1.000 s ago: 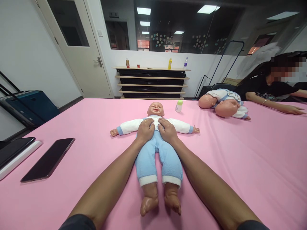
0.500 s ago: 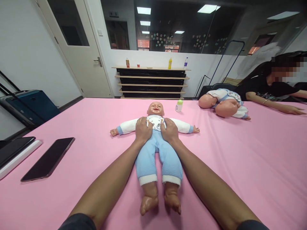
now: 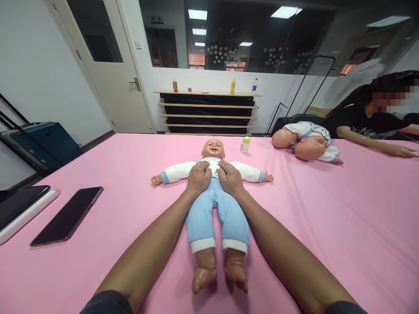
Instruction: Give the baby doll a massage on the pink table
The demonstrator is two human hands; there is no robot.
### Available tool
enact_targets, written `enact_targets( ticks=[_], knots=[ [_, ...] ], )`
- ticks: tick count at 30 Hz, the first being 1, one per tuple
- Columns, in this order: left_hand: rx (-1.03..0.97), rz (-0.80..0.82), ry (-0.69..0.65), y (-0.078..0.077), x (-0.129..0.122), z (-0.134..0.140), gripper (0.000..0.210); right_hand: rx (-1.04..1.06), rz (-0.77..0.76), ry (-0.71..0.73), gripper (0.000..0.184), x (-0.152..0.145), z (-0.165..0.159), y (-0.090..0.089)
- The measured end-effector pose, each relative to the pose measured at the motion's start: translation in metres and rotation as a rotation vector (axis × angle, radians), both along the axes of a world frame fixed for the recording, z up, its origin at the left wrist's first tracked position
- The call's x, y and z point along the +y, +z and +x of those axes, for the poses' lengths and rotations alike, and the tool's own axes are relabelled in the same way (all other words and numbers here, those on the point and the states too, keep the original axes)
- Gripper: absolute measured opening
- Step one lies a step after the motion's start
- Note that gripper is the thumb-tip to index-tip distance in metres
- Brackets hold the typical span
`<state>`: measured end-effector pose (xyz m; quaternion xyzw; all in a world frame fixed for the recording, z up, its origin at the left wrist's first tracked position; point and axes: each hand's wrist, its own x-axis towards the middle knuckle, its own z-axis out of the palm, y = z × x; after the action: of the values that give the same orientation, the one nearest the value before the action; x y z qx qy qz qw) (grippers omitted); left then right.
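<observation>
Hands [image 3: 214, 179] closer on doll [image 3: 214, 209], apparently.

The doll [image 3: 214, 192] lies on its back, arms spread wide, legs straight with bare feet toward the camera. It wears a white top and light blue fleece trousers with white cuffs. Its bald head faces up, smiling.

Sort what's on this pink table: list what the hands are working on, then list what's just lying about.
In hand:
- baby doll, lying on its back
- left hand and right hand, both flat on its chest

Lying about:
- small bottle beside the doll's head
- black phone
- tablet at the table's left edge
- two other dolls near another person's arm
</observation>
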<state>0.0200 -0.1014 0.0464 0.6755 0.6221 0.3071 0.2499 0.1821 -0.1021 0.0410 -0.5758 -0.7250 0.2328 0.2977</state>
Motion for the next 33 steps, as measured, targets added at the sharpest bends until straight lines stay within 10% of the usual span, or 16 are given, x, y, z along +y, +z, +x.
enact_targets(
  ticks=[12,19,33],
  knots=[
    [0.150,0.029,0.215,0.001,-0.002,0.000,0.028,-0.081,-0.020,-0.179,0.032,-0.004,-0.001,0.009],
    [0.033,0.152,-0.104,0.007,-0.006,-0.001,0.024,0.049,0.217,0.224,0.029,-0.001,0.000,0.007],
    [0.130,0.016,0.068,-0.005,0.000,0.001,0.031,-0.035,-0.046,-0.067,0.035,-0.001,-0.001,0.004]
  ],
)
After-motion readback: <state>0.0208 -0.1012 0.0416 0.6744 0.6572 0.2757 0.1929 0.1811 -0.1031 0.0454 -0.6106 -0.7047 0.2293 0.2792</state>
